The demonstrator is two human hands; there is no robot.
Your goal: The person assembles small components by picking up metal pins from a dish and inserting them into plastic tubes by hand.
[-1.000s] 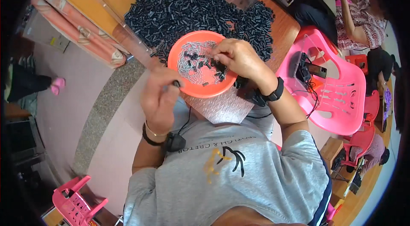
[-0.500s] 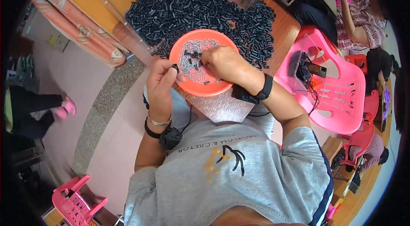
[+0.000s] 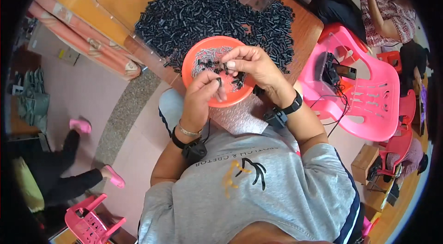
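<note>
A round orange plastic bowl (image 3: 188, 62) stands in front of me, holding small silvery metal pins (image 3: 207, 54) and some small black parts (image 3: 237, 81). Over its near left side, my left hand (image 3: 203, 94) is closed, pinching a small black plastic piece (image 3: 219, 80) between thumb and fingertips. My right hand (image 3: 254, 66) hangs over the bowl's right side with thumb and forefinger pressed together on a tiny dark piece (image 3: 225, 66); its exact kind is too small to tell. The two hands' fingertips are close but apart.
Behind the bowl, a large heap of short black tubular parts (image 3: 207, 15) covers the table (image 3: 307, 27), beside clear plastic bins (image 3: 102, 6). A pink chair (image 3: 369, 101) at right holds a phone (image 3: 345, 71) and cables. Other people sit at right; one walks at left.
My right hand has risen out of the bowl's contents with a tiny piece. My left hand has moved right, over the bowl. The person at left has changed stride.
</note>
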